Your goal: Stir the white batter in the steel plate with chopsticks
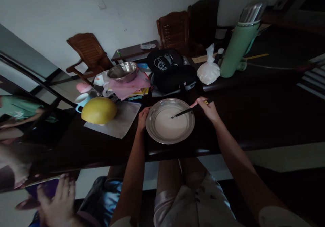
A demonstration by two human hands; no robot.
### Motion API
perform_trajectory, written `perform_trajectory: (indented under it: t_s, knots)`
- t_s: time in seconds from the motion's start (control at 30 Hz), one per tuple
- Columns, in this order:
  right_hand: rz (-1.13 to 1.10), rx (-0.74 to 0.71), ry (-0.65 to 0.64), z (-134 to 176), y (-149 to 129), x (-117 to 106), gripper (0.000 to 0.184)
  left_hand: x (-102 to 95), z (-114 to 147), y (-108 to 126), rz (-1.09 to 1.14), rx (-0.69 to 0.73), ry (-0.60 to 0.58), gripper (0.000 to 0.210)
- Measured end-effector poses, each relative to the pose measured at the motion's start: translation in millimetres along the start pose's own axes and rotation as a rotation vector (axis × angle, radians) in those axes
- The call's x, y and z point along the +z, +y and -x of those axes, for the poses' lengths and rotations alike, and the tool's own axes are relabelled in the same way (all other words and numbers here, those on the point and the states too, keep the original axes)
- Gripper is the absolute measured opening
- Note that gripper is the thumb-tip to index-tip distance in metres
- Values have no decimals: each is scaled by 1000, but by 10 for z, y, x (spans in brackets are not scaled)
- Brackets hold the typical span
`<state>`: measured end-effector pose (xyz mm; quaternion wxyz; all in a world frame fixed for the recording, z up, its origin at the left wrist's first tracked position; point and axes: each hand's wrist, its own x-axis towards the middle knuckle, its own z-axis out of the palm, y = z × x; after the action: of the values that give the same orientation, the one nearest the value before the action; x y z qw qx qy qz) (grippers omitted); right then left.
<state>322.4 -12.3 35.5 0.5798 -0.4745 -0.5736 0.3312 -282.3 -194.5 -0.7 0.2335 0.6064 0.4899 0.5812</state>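
Note:
A wide metal bowl [149, 130] of milky white liquid [167, 127] stands on the dark table in front of me. My left hand [143, 118] is closed on the bowl's left rim, with its thumb along the edge. In my right hand [207, 108] are black chopsticks [186, 111] with gold bands near the top. They slant down to the left over the bowl's right rim, and their tips are in the liquid.
Left of the bowl are an upturned yellow bowl [99, 110], a light blue mug [82, 100] and another metal bowl [123, 73]. Behind are a black case [175, 80], a bag of white powder [208, 72] and a tall green thermos [238, 47]. Another person's hand [58, 200] shows lower left.

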Motion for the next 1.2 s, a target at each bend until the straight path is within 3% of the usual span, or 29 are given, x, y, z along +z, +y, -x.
perform_trajectory:
  t_s: [0.1,0.27,0.33,0.43,0.5,0.57,0.63,0.7,0.77,0.83,0.93,1.0,1.13,1.2]
  knots:
    - [-69,44,15,8,16,-26,46,1,11,18,-1,-57,15,60]
    - [-73,-4,-236,43,-36,91,39,-10,8,32,-55,19,-75,59]
    - [-40,-28,-207,34,-51,100,37,9,-6,55,-79,6,-49,56]
    - [-30,-5,-29,10,-41,39,39,60,-32,114,-87,-59,32,52]
    - [-42,6,62,4,-24,-6,43,99,-48,160,-70,-40,17,52]
    - [-53,5,32,13,-13,-15,45,132,-60,205,-57,-22,5,52]
    - [-62,-1,-94,28,-11,18,42,158,-69,247,-40,-36,27,53]
    - [-46,-28,-211,35,-12,66,39,177,-78,283,-14,-47,-52,53]
    - [-9,-66,-229,28,-5,91,37,191,-85,312,-31,-67,-202,43]
    - [21,-80,-142,11,15,70,37,209,-86,337,-85,-118,-276,39]
    - [-8,-40,50,-8,47,-8,40,257,-74,378,-85,-140,-263,41]
    - [-58,-2,73,-2,51,-35,44,307,-73,415,-33,-113,-263,45]
    - [-54,-16,-166,32,4,45,44,392,-134,499,43,-198,-408,62]
    - [-17,-63,-238,36,-16,94,42,396,-183,516,65,-215,-439,61]
